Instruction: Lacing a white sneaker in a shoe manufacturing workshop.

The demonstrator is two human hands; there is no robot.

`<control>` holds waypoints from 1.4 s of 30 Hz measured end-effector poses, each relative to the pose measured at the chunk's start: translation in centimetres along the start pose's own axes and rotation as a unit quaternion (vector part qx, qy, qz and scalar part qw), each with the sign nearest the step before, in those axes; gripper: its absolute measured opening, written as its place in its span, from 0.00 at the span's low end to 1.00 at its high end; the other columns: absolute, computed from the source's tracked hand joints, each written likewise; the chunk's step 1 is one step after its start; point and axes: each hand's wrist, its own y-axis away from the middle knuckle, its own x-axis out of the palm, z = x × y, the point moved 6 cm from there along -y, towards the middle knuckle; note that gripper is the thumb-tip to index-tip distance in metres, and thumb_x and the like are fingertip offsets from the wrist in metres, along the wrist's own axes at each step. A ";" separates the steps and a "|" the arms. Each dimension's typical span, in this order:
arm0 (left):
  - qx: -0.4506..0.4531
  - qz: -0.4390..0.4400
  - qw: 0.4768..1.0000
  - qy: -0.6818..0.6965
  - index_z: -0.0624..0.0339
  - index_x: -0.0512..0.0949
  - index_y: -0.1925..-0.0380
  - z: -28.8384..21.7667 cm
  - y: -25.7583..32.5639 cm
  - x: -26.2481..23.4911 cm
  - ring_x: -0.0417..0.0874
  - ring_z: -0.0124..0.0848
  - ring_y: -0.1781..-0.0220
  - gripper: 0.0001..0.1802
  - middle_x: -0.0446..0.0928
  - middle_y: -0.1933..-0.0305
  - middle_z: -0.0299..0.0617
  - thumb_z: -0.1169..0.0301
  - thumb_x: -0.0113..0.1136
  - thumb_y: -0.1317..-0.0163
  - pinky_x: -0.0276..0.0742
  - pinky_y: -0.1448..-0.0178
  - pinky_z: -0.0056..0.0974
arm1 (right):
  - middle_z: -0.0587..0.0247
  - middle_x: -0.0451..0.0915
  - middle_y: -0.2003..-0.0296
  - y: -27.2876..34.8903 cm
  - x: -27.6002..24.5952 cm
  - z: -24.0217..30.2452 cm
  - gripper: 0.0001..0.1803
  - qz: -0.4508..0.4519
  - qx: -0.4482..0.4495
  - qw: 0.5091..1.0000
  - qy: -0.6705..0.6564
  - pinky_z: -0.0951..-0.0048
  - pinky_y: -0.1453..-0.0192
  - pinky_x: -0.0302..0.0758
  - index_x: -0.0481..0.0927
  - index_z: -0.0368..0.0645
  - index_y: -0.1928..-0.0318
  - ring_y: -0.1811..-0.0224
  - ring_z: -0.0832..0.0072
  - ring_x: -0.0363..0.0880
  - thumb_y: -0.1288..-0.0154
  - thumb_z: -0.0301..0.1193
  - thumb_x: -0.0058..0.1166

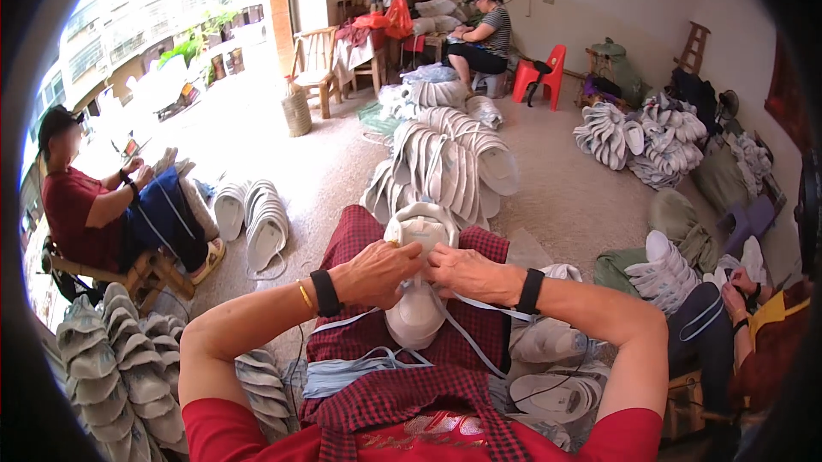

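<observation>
A white shoe (416, 315) lies across my lap on a red-and-black checked apron (351, 244), its rounded toe nearer to me and its opening away. My left hand (377, 274) is closed at the left eyelet edge, fingertips pinched at a lace. From the other side my right hand (473, 274) pinches at the lacing too; its fingertips partly hide the lace. Light blue shoelace (462, 338) ends trail out to both sides and over the apron. A bundle of light blue laces (355, 375) rests on my lap, left of the toe.
Rows of nested white shoes (437, 166) stand ahead of my knees; more stacks (111, 368) are at left and shoes (556, 393) at right. Co-workers sit at left (86, 196), far back (488, 34) and right (771, 342). A red chair (544, 77) stands behind.
</observation>
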 end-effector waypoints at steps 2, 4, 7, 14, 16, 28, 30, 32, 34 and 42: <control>-0.010 0.019 1.000 0.015 0.62 0.76 0.65 0.3 -0.3 -0.4 0.79 0.49 0.56 0.15 0.71 0.59 0.47 0.74 0.64 0.56 0.74 0.56 0.51 | 0.55 0.76 0.55 0.1 -0.7 -1.0 0.22 -0.002 0.009 0.999 -0.032 0.64 0.44 0.77 0.81 0.40 0.52 0.48 0.59 0.72 0.50 0.28 0.67; -0.029 0.052 0.998 0.032 0.61 0.78 0.66 1.1 -0.4 -0.8 0.80 0.47 0.56 0.14 0.73 0.59 0.46 0.74 0.64 0.57 0.73 0.56 0.50 | 0.53 0.77 0.58 -0.5 -1.4 -1.3 0.18 0.029 -0.061 0.992 -0.111 0.62 0.47 0.77 0.83 0.37 0.56 0.50 0.57 0.74 0.50 0.25 0.66; -0.029 0.087 0.993 0.078 0.57 0.82 0.62 2.7 -0.5 -1.1 0.82 0.42 0.53 0.16 0.78 0.57 0.44 0.71 0.67 0.55 0.74 0.54 0.47 | 0.49 0.78 0.67 -1.8 -1.9 -2.6 0.15 0.084 -0.057 0.956 -0.274 0.59 0.55 0.73 0.84 0.34 0.62 0.60 0.54 0.79 0.51 0.30 0.65; 0.010 0.106 0.986 0.129 0.57 0.82 0.66 3.7 -1.1 -0.6 0.82 0.39 0.54 0.16 0.79 0.59 0.41 0.69 0.73 0.57 0.72 0.52 0.44 | 0.54 0.78 0.62 -1.1 -2.4 -2.1 0.12 0.014 -0.055 0.985 -0.164 0.57 0.54 0.76 0.84 0.39 0.64 0.54 0.56 0.77 0.44 0.35 0.63; 0.021 0.096 0.988 0.122 0.57 0.82 0.66 3.3 -1.0 -0.7 0.81 0.40 0.54 0.16 0.78 0.59 0.41 0.68 0.74 0.57 0.71 0.51 0.44 | 0.56 0.78 0.60 -0.6 -2.2 -2.0 0.12 -0.001 -0.031 0.987 -0.159 0.57 0.53 0.76 0.84 0.40 0.63 0.51 0.57 0.76 0.43 0.36 0.63; 0.058 -0.052 0.994 0.074 0.59 0.79 0.68 2.0 0.9 -1.1 0.81 0.46 0.56 0.12 0.76 0.61 0.44 0.72 0.70 0.53 0.74 0.53 0.47 | 0.55 0.75 0.55 -0.5 -1.6 -1.9 0.16 -0.075 -0.024 0.990 -0.113 0.54 0.48 0.78 0.79 0.36 0.61 0.46 0.56 0.73 0.42 0.36 0.64; 0.047 -0.068 0.992 0.097 0.59 0.79 0.68 2.2 1.4 -0.9 0.81 0.46 0.58 0.11 0.76 0.61 0.44 0.73 0.69 0.53 0.75 0.55 0.46 | 0.55 0.75 0.55 -0.7 -1.2 -1.7 0.17 -0.068 -0.023 0.991 -0.109 0.53 0.48 0.79 0.78 0.35 0.60 0.47 0.55 0.73 0.42 0.36 0.64; -0.025 -0.119 0.986 0.110 0.59 0.79 0.68 2.7 2.0 -1.1 0.81 0.47 0.60 0.11 0.76 0.62 0.44 0.74 0.67 0.53 0.76 0.58 0.48 | 0.55 0.73 0.56 -0.8 -1.2 -1.7 0.16 -0.086 0.011 0.995 -0.058 0.59 0.50 0.81 0.77 0.36 0.59 0.49 0.57 0.73 0.42 0.32 0.65; -0.031 -0.148 0.981 0.124 0.60 0.79 0.68 2.0 2.5 -1.1 0.81 0.47 0.62 0.09 0.76 0.62 0.44 0.76 0.63 0.51 0.76 0.61 0.48 | 0.55 0.73 0.56 -0.9 -0.9 -1.2 0.17 -0.072 0.017 0.996 -0.058 0.60 0.51 0.81 0.76 0.37 0.58 0.48 0.58 0.73 0.43 0.32 0.66; -0.100 0.070 0.978 0.167 0.63 0.81 0.71 3.6 0.7 0.3 0.81 0.53 0.60 0.09 0.78 0.65 0.52 0.70 0.57 0.48 0.76 0.54 0.51 | 0.51 0.80 0.59 -2.3 -0.9 -2.9 0.18 0.107 -0.013 0.972 -0.210 0.56 0.43 0.72 0.83 0.38 0.60 0.52 0.53 0.76 0.55 0.20 0.48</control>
